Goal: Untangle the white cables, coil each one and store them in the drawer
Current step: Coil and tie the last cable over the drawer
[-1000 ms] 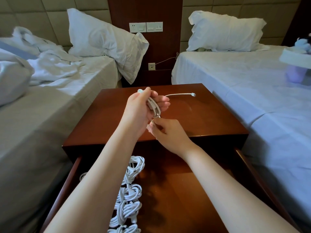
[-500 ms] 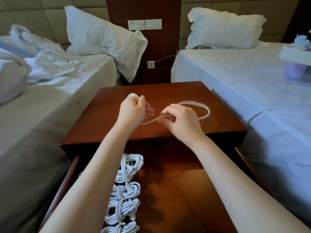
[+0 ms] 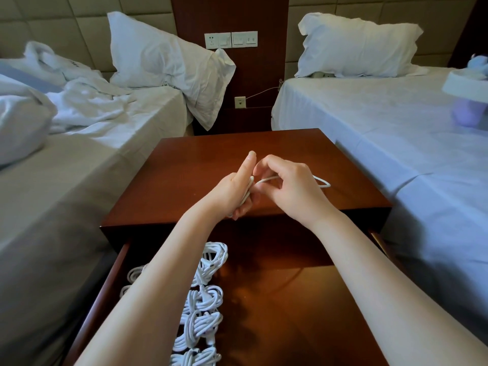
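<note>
White cable point(image 3: 323, 182) is up above the nightstand point(image 3: 184, 167) top, near its front edge. Part of it is bundled in the left hand point(image 3: 232, 194), whose fingers are curled round the loops with the index sticking straight up. Right hand point(image 3: 290, 186) is pinching the strand right beside it, and a loop trails out toward the right edge. Below, the open drawer point(image 3: 303, 313) has a row of coiled cables point(image 3: 203, 313) along its left side.
</note>
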Demonstrator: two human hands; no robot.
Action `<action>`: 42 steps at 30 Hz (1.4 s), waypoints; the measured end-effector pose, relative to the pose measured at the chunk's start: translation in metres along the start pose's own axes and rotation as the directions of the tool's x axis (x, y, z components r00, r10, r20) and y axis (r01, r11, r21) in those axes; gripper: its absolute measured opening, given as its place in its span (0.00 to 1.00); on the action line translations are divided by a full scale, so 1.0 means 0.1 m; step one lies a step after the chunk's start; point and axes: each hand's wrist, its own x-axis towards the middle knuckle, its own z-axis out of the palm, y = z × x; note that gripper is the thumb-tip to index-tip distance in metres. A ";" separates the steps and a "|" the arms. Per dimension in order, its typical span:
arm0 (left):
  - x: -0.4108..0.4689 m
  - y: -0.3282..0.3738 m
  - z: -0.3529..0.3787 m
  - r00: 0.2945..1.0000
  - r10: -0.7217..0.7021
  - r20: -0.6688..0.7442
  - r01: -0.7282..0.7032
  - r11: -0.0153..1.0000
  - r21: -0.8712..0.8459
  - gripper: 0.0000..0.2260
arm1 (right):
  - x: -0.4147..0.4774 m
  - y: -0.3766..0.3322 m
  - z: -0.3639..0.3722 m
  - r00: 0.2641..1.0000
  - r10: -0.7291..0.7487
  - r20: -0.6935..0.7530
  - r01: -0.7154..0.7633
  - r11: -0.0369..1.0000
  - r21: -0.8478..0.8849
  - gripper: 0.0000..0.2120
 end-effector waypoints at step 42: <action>0.08 -0.23 0.17 0.734 0.523 -0.434 -0.430 0.852 0.300 0.12 | -0.09 0.08 0.15 0.914 0.376 -0.153 -0.380 0.925 0.001 0.16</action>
